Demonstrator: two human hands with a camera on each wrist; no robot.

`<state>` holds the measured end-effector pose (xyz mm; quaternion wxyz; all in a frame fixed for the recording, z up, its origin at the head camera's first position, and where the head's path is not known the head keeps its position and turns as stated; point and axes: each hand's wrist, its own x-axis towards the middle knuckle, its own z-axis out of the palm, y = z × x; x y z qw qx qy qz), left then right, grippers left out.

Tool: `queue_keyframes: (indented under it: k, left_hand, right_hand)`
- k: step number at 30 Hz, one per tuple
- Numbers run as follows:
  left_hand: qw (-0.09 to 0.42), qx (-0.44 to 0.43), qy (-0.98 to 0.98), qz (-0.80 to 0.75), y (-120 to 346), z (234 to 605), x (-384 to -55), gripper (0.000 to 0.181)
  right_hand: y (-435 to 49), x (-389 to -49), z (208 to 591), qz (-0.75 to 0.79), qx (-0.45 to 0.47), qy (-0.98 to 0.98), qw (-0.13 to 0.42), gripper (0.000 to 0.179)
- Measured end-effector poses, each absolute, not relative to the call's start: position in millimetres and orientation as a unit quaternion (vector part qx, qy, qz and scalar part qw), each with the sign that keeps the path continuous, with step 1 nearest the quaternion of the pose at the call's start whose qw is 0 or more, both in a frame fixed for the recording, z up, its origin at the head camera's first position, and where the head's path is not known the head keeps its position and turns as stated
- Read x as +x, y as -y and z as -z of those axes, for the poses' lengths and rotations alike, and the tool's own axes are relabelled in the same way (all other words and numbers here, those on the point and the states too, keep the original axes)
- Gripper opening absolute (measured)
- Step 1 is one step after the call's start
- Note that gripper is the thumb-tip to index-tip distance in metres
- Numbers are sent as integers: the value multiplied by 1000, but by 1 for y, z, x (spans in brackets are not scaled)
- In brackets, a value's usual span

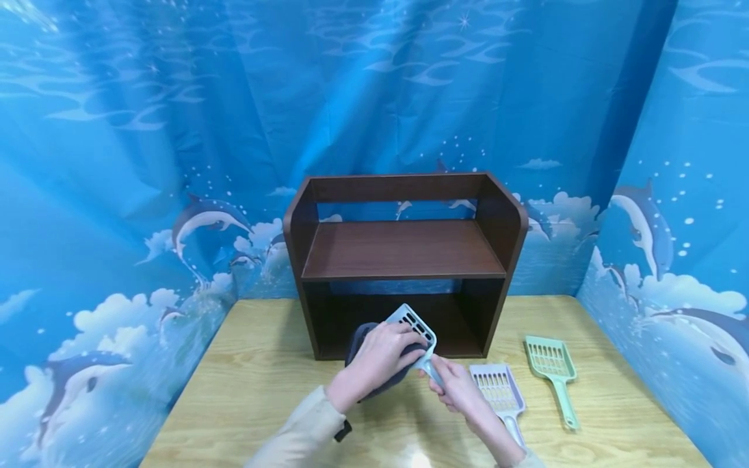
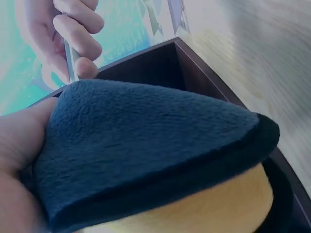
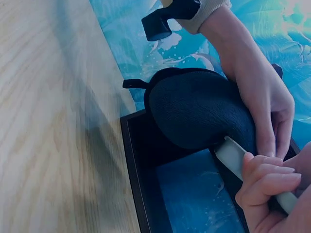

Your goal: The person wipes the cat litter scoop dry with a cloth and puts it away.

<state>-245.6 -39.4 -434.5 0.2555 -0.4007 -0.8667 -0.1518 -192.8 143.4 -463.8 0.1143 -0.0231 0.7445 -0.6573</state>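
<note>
In the head view my left hand (image 1: 383, 348) grips a dark blue fuzzy cloth pad (image 2: 146, 131) with black edging. A yellow part shows below the edging in the left wrist view, and a small black loop sticks out at one end in the right wrist view. My right hand (image 1: 459, 383) holds a light blue slotted litter scoop (image 1: 432, 369) by its handle. The scoop's head points up and away, with the left fingers and the cloth overlapping its slots. Both hands are close together before the shelf.
A dark brown two-tier shelf (image 1: 404, 250) stands at the back of the wooden table (image 1: 251, 390). To the right lie a pale purple litter scoop (image 1: 515, 390) and a green litter scoop (image 1: 552, 374). Blue dolphin-print curtains (image 1: 117, 195) surround the table.
</note>
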Motion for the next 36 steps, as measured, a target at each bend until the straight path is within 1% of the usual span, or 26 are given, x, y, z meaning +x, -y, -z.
queue_keyframes:
  k: [3,6,10,13,15,18,23,27,31,36]
  left_hand:
    - [248,-415,866,124,44,434,-245,12]
    - [251,-428,863,96,50,434,-244,13]
    - [285,-429,855,58,58,432,-244,13]
    - [319,-406,856,31,62,428,-246,14]
    - [331,-391,859,20,64,426,-248,13]
    - [323,-387,863,21,63,425,-248,12]
    - [272,-413,867,55,56,427,-244,11]
    - [250,-423,868,75,52,430,-239,13]
    - [262,-417,867,81,55,432,-237,14]
    - [305,-404,859,78,66,433,-244,17]
  right_hand:
    - [-147,-193,462,651,-10,-753,96,45]
    - [-150,-193,460,639,-5,-764,87,45]
    - [-152,-192,459,632,-6,-770,86,46]
    - [-152,-192,457,632,-11,-770,85,46]
    - [-152,-192,456,631,-16,-771,83,46]
    - [-150,-192,454,628,-21,-774,80,45]
    - [-148,-192,455,625,-16,-777,75,43]
    - [-147,-193,456,630,-12,-773,78,42]
    - [-149,-193,457,639,-19,-764,87,45]
    - [-153,-191,457,639,-29,-762,98,45]
